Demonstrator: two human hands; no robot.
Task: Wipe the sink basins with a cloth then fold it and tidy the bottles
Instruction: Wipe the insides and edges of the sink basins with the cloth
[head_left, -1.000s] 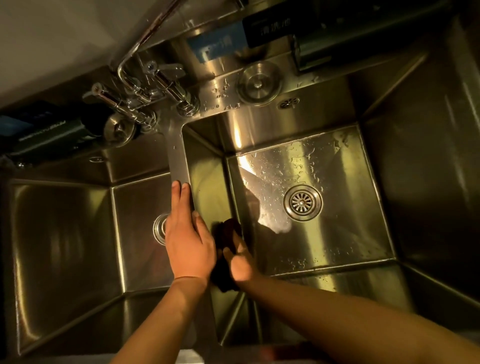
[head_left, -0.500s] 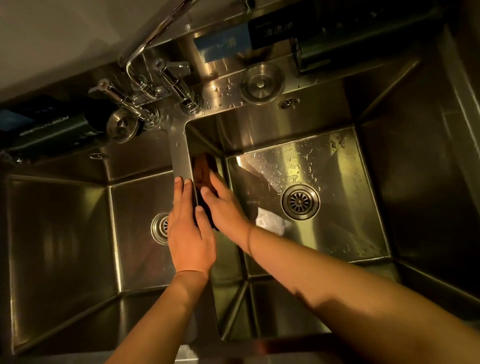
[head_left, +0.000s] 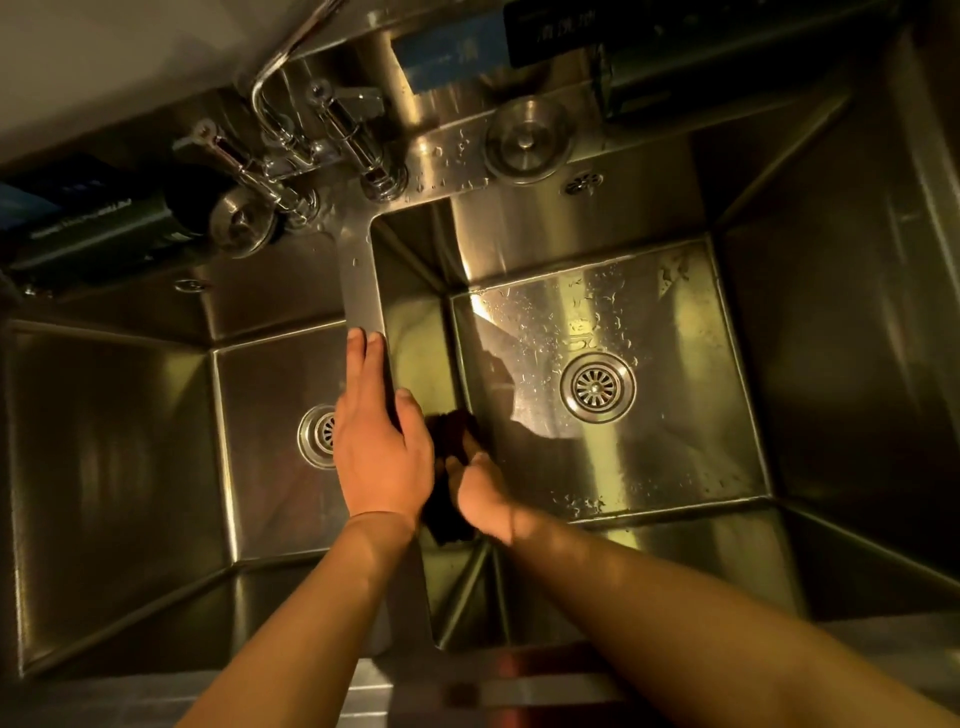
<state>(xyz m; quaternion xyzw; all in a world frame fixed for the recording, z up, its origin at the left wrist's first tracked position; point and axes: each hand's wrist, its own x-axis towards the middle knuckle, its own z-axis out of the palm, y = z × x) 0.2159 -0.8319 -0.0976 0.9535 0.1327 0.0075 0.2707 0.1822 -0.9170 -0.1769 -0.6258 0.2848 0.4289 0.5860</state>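
A steel double sink fills the view: the left basin (head_left: 156, 441) and the right basin (head_left: 691, 395), split by a narrow divider (head_left: 361, 280). My left hand (head_left: 379, 441) lies flat on the divider, fingers pointing away from me. My right hand (head_left: 485, 496) presses a dark cloth (head_left: 449, 514) against the right basin's left wall, near its front end. Much of the cloth is hidden by both hands. A dark bottle (head_left: 104, 228) lies on the back ledge at left, and another dark container (head_left: 701, 73) sits at the back right.
Faucet pipes and lever taps (head_left: 311, 150) rise at the head of the divider. A round drain stopper (head_left: 527, 137) and a second one (head_left: 241, 223) sit on the back ledge. Each basin has a drain strainer (head_left: 597, 387). Water drops dot the right basin floor.
My right hand has slid the cloth back down the right basin's left wall toward me, after reaching farther up it half a second ago. My left hand has stayed on the divider.
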